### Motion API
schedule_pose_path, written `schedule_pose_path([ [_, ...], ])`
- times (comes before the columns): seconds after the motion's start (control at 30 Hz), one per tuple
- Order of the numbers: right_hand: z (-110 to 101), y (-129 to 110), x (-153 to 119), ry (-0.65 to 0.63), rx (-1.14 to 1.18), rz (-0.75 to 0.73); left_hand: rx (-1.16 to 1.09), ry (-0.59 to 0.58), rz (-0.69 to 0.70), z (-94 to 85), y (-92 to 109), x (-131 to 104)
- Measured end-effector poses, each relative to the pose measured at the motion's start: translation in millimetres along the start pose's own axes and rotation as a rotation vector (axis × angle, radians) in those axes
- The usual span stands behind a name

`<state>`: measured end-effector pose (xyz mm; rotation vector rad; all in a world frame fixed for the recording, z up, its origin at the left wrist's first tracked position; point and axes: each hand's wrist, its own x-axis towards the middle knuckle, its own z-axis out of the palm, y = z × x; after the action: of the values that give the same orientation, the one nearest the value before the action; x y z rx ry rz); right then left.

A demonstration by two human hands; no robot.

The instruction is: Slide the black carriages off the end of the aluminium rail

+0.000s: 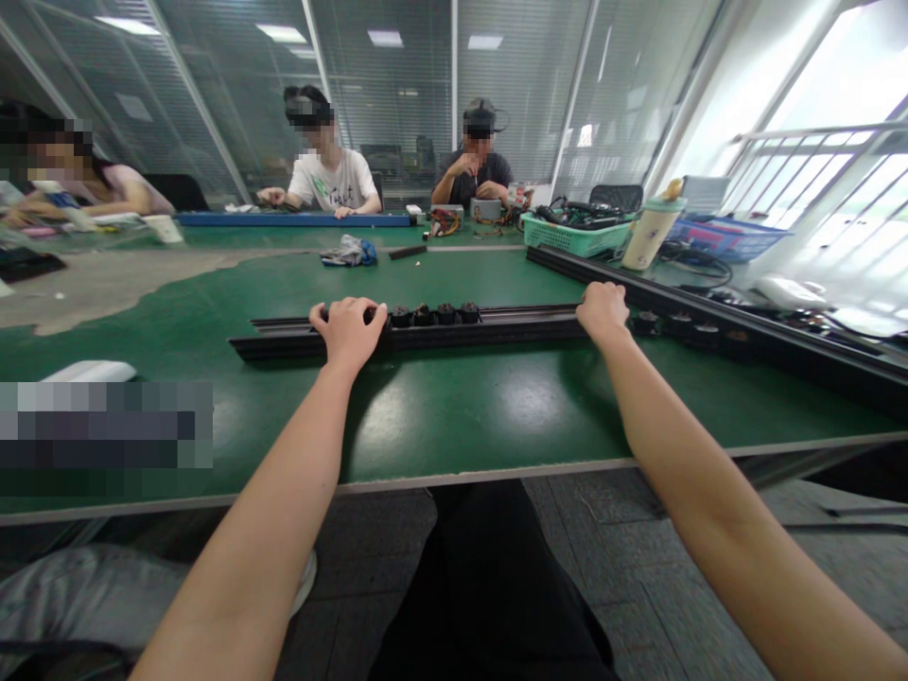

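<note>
A long black metal rail (511,331) lies crosswise on the green table in front of me. Several round black parts (445,314) stand in a row along its channel. My left hand (350,331) curls over the rail left of those parts, thumb and fingers gripping it from above. Closed around the right end of the rail is my right hand (604,307); its fingertips are hidden behind the rail. A second long black rail (709,303) runs diagonally on the right, with several dark round pieces (681,324) beside it, close to my right hand.
Farther back are a crumpled grey-blue cloth (349,252), a short black strip (409,253), a green basket of cables (574,235), a cream bottle (653,232) and a blue basket (734,238). A blue bar (294,219) lies before people seated opposite. The table's front edge (489,471) is near me.
</note>
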<state>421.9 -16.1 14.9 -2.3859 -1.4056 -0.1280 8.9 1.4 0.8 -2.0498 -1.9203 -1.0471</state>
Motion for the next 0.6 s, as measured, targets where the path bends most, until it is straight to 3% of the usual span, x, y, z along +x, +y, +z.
schedule_pose_path([
  [0.43,2.6,11.5,9.1,0.023,0.003,0.019,-0.017,-0.012,-0.002,-0.3,-1.1,-0.4],
  [0.6,8.2,27.5,16.3,0.061,0.018,0.090,-0.016,-0.010,-0.002,-0.5,-1.2,-0.2],
])
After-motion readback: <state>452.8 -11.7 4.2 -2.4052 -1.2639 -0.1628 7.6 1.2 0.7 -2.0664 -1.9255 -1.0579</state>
